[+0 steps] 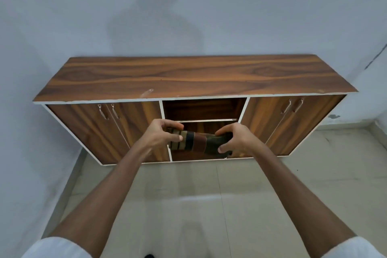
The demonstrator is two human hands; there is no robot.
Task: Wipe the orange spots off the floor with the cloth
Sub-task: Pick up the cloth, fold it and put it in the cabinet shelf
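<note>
1. Cloth: a folded, striped fabric cloth in brown, tan and dark bands [199,140] hangs in the air before the middle shelf opening of the wood-grain cabinet [194,77], at 12 o'clock from the person.
2. Grip: left hand [161,135] pinches its 9 o'clock end, right hand [235,139] its 3 o'clock end.
3. Step, as I judge: cloth readied, wiping not begun.
4. Next: lower it to the pale tiled floor [188,195]; no orange spots show there.

Wood-grain sideboard [194,77] against a pale wall [188,6]
Twelve o'clock — double doors either side, open shelf [204,109] between — metal handles [107,111].
</note>
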